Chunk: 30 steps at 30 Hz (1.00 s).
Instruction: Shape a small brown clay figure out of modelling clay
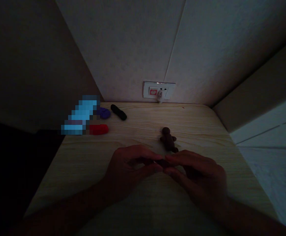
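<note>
Fingertip to fingertip, my left hand [135, 165] and my right hand [199, 173] pinch a small dark piece of modelling clay [161, 163] between them, just above the table. Both hands are closed on it; its exact shape is mostly hidden by the fingers and the dim light. Right behind the fingertips lies a brown clay figure [168, 140] with a round head, two short arms and a stubby leg at its lower right. Its lower end is close to my right fingers.
On the wooden table [143, 126], back left, lie a red clay roll [100, 129], a purple clay lump [104, 113], a black clay roll [118, 112] and a blurred-out bright screen [80, 116]. A wall socket [159, 90] with a plug sits behind the table.
</note>
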Tool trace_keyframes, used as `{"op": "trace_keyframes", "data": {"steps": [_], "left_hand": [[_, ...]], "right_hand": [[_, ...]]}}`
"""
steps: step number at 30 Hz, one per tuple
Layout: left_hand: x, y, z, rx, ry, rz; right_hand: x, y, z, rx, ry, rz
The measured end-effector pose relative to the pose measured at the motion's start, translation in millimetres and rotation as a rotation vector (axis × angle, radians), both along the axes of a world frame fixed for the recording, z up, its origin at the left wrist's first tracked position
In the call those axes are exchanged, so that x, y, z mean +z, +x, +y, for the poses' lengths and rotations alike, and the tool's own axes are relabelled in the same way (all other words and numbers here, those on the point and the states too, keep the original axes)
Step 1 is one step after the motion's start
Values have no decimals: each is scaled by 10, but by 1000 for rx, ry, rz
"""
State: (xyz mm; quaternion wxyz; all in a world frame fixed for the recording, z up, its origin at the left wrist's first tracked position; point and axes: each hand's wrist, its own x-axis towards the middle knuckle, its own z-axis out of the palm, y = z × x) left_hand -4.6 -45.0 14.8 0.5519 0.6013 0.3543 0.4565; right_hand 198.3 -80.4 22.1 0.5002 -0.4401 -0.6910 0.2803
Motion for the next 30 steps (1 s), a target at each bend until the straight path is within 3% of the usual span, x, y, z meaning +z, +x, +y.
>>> {"op": "trace_keyframes", "data": {"steps": [4, 11, 16, 26, 30], "left_hand": [[-16, 1, -2, -36, 26, -19], [-33, -14, -4, -47, -12, -82], [10, -10, 7, -62, -39, -112], [-38, 12, 34, -271, -495, -277], [-21, 13, 31, -273, -553, -281]], "right_hand": [[7, -7, 22, 28, -53, 70], [-8, -45, 48, 130, -422, 403], [-6, -53, 48, 154, -457, 439], [-11, -30, 71, 299, -579, 534], [-15, -27, 66, 342, -616, 577]]}}
